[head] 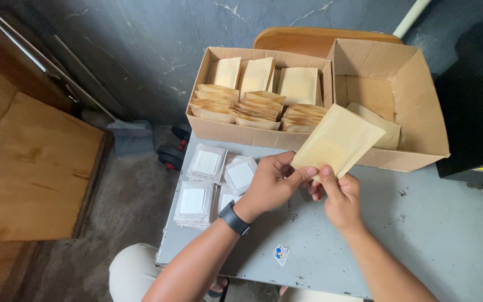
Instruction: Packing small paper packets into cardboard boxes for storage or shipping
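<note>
Both hands pinching one kraft envelope [337, 141].
Your left hand [269, 184] and right hand [339, 196] grip its lower corner; looks light and floppy, so support the edges.

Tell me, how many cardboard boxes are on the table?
2: a left box full of tan envelopes, and a right box beside it, nearly empty. None seems hidden.

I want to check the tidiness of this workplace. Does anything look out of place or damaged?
Nothing serious. The stacks of clear packets lie slightly askew, dark specks dirty the grey table, and both hands hold one tan envelope tilted.
</note>
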